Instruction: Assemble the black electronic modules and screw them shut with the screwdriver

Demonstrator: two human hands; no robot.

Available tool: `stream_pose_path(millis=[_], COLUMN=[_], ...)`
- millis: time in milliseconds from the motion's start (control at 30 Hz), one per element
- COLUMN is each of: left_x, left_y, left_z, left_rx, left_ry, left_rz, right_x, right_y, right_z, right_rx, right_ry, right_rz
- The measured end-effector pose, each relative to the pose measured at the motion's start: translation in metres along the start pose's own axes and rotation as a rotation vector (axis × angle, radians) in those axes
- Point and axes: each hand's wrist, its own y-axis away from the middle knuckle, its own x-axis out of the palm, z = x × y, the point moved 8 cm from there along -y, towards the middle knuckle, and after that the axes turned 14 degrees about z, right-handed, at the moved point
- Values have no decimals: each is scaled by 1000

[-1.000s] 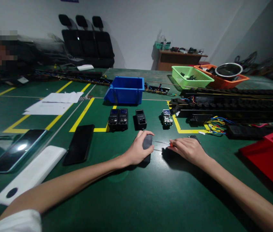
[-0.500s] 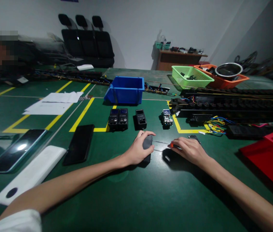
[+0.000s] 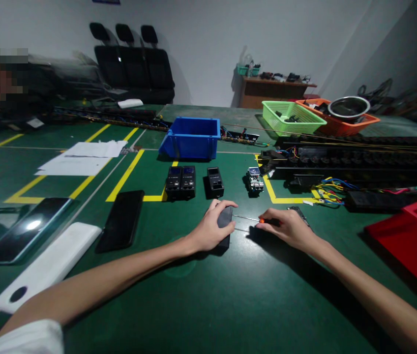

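Note:
My left hand [image 3: 212, 227] is wrapped round a black box-shaped device [image 3: 225, 216] on the green table. The fingers of my right hand [image 3: 281, 225] pinch the orange handle of a screwdriver [image 3: 246, 218]. Its thin metal shaft points left and its tip reaches the right side of the device. Behind my hands stand a pair of black modules [image 3: 181, 182], a single black module [image 3: 215, 182] and an open circuit board assembly [image 3: 254, 180]. A small dark flat part [image 3: 298, 214] lies just behind my right hand, partly hidden.
A blue bin [image 3: 193, 140] stands behind the modules. Phones [image 3: 122, 221] and a white case [image 3: 48, 265] lie left, a red bin [image 3: 415, 241] right. Black rails with wires [image 3: 337, 162] and baskets [image 3: 291, 118] are at the back right. A person sits far left.
The fingers of my right hand have shifted their grip on the screwdriver handle, and the hand has moved slightly. My left hand and the black device look unchanged.

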Motion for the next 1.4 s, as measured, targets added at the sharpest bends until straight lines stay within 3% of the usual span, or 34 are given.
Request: stream_pose_path(millis=[133, 233, 400, 533, 667, 833, 1000, 1267, 1400], left_x=[0, 0, 0, 0, 0, 0, 0, 0, 0], left_y=[0, 0, 0, 0, 0, 0, 0, 0, 0], left_z=[-1, 0, 1, 2, 1, 1, 1, 0, 0], left_rx=[2, 2, 8, 1, 1, 8, 11, 18, 11], left_ry=[2, 1, -9, -9, -12, -14, -11, -20, -21], left_rz=[5, 2, -8, -10, -6, -16, -11, -7, -9], right_x=[16, 21, 0, -6, -4, -2, -1, 5, 15], right_y=[-4, -6, -4, 4, 9, 7, 4, -4, -5], right_z=[-11, -12, -4, 8, 17, 14, 4, 1, -6], right_rx=[164, 186, 40, -108, -207, -185, -105, 58, 140], right_ry=[-447, -534, -172, 204, 437, 449, 285, -342, -493], right_rz=[188, 231, -20, -135, -160, -114, -50, 154, 224])
